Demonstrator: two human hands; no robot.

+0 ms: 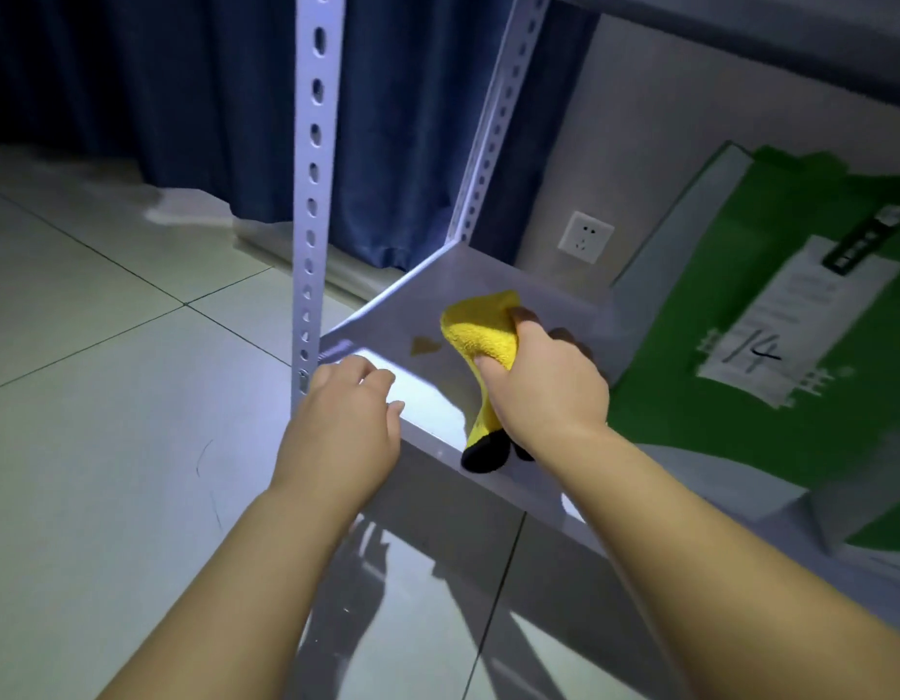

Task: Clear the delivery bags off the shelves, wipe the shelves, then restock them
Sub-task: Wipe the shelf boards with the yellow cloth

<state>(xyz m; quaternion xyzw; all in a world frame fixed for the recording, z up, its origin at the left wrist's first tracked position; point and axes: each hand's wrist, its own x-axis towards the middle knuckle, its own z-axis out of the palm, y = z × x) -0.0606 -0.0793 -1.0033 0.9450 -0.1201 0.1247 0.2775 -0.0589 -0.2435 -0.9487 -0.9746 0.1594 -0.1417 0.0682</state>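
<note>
A tiled floor [109, 346] and blue curtain [185, 103] surround the metal shelf [488, 280]. The right hand [549, 381] bunches a soft, light yellow cloth [480, 328] near a brown stain [425, 344]; the left hand [344, 421] rests loosely curled and empty on the near edge. A green delivery bag [740, 305] leans on the right.

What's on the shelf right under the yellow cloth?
A brown stain shows on the shelf just left of the yellow cloth, gripped by the right hand. Whatever lies beneath the cloth is hidden.
</note>
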